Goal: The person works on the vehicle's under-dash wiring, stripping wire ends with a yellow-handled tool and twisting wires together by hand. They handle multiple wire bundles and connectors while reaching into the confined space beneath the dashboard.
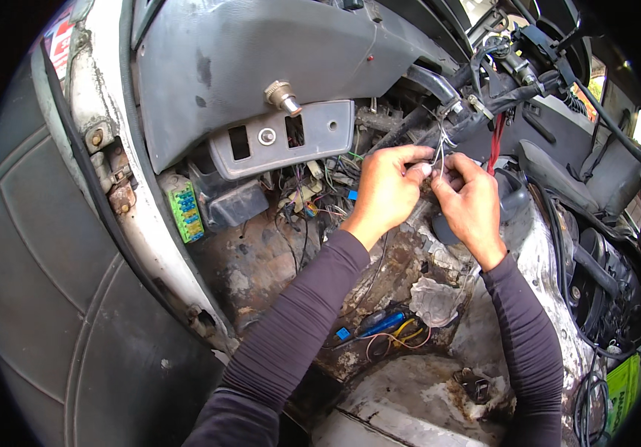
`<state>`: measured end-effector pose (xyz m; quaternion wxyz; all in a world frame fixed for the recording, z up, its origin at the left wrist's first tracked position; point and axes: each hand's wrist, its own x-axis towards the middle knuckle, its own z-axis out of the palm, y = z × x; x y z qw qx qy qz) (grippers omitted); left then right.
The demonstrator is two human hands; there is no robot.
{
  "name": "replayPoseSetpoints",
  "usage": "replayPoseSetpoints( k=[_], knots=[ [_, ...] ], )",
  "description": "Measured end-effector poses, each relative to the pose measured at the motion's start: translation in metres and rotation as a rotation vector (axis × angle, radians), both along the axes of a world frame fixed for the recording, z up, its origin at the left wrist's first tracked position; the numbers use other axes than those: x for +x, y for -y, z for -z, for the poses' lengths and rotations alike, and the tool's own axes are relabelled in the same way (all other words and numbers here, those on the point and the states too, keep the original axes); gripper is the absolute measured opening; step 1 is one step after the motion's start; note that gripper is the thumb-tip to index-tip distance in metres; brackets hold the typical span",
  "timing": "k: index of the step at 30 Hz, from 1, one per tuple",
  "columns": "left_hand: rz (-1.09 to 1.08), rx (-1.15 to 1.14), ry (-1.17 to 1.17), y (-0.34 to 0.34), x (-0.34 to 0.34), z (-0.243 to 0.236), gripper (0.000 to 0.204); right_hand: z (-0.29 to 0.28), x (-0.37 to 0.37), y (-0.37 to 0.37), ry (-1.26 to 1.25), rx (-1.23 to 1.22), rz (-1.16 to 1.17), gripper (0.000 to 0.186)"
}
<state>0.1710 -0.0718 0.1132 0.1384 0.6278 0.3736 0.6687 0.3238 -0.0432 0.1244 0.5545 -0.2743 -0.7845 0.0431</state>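
Observation:
Under a dark dashboard, my left hand point(393, 186) pinches thin white wires point(443, 141) between thumb and finger. My right hand point(466, 197) is just beside it, fingertips closed on the same wires, which hang from the steering column area point(484, 97). A bundle of red cable point(498, 141) runs behind my right hand. Loose coloured wiring point(305, 194) hangs left of my hands, below a grey switch panel point(298, 155). The exact ends of the wires at my fingertips are too small to make out.
The rusty floor point(253, 276) holds a blue screwdriver point(380, 325), yellow-handled pliers point(408, 328) and a crumpled pale scrap point(436, 299). A fuse box point(185, 210) sits beside the white door frame point(160, 261). Black hoses and cables point(589, 276) crowd the right side, near a green object point(622, 391).

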Motion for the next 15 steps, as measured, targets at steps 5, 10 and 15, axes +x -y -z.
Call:
replayPoseSetpoints(
  k=[5, 10, 15],
  knots=[
    [0.087, -0.043, 0.095, -0.0026, -0.0011, -0.0007, 0.016, 0.0012, 0.0004, -0.0025, -0.016, -0.027, -0.057, 0.015],
    [-0.261, 0.037, -0.185, 0.0018, -0.0027, -0.0062, 0.013, 0.0038, -0.001, -0.0047, -0.028, -0.028, -0.047, 0.016],
    [-0.358, 0.192, -0.199, 0.004, 0.0036, -0.002, 0.016, 0.0021, -0.0007, -0.0047, -0.035, -0.073, -0.086, 0.016]
  ],
)
